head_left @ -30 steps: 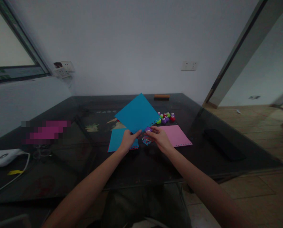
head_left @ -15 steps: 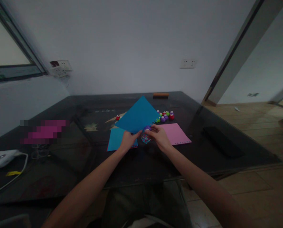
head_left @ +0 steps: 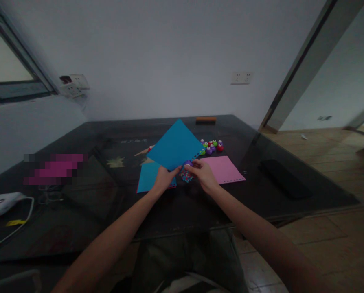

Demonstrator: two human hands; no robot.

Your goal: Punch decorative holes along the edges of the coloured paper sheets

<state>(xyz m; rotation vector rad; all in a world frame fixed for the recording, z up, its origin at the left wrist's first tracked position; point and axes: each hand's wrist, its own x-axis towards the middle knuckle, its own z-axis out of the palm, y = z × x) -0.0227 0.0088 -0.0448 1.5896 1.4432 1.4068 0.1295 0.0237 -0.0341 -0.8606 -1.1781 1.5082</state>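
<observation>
Here's the blue sheet [head_left: 176, 144], held up over the middle of the table [head_left: 185, 215], and its far tip has swung slightly left from half a second ago. The left hand [head_left: 164, 178] has the near corner pinched, thumb on top, just as it did a second back. In comes the right hand [head_left: 205, 173], thumb and fingers wrapped about the purple punch [head_left: 188, 163] at the sheet's near right edge; whether it's squeezed down, I can't tell. A row of holes runs along that edge, up towards the right corner. Below the punch, a little heap of confetti [head_left: 186, 176] lies loose on the table. Look far left: the red punch [head_left: 150, 148], plainer half a second ago, is now partly covered by the sheet. Just left of the confetti sits the blue stack [head_left: 147, 175], red showing at its rim; to the right, the pink stack [head_left: 223, 169], holes along its near edge. Beyond it bunch the coloured punches [head_left: 209, 150], with the brown bar [head_left: 205, 119] farther back.
</observation>
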